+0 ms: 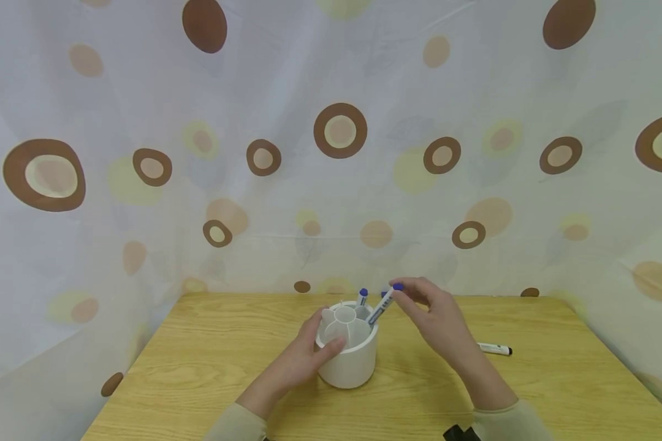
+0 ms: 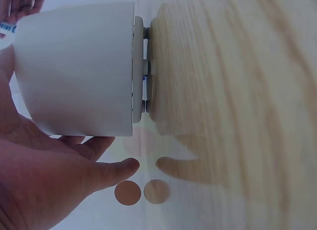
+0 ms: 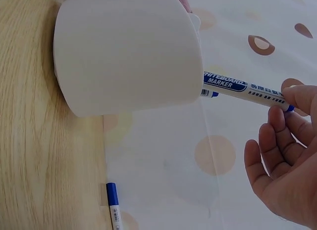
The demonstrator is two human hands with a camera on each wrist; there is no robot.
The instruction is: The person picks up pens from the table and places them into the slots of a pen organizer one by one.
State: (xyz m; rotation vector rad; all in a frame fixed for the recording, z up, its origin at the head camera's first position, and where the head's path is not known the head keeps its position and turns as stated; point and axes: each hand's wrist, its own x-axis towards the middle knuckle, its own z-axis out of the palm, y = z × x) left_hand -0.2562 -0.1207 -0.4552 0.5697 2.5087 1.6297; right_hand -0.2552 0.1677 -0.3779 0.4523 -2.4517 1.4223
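A white round pen holder (image 1: 350, 367) with several compartments stands on the wooden table. My left hand (image 1: 300, 361) grips its left side, thumb at the front near the rim. My right hand (image 1: 438, 321) pinches a white whiteboard marker (image 1: 382, 306) by its blue upper end. That marker slants, its lower part inside a right-hand compartment, its tip hidden by the wall. Another blue-ended marker (image 1: 362, 297) stands in a back compartment. In the right wrist view, the pinched marker (image 3: 237, 90) shows blue print, and the other right fingers curl loosely below it.
A white marker with a black end (image 1: 495, 349) lies on the table (image 1: 215, 361) beyond my right forearm, which partly covers it. Near the table's back edge lies a blue-capped marker (image 3: 113, 203). A dotted curtain (image 1: 287, 73) hangs behind the table and at both sides.
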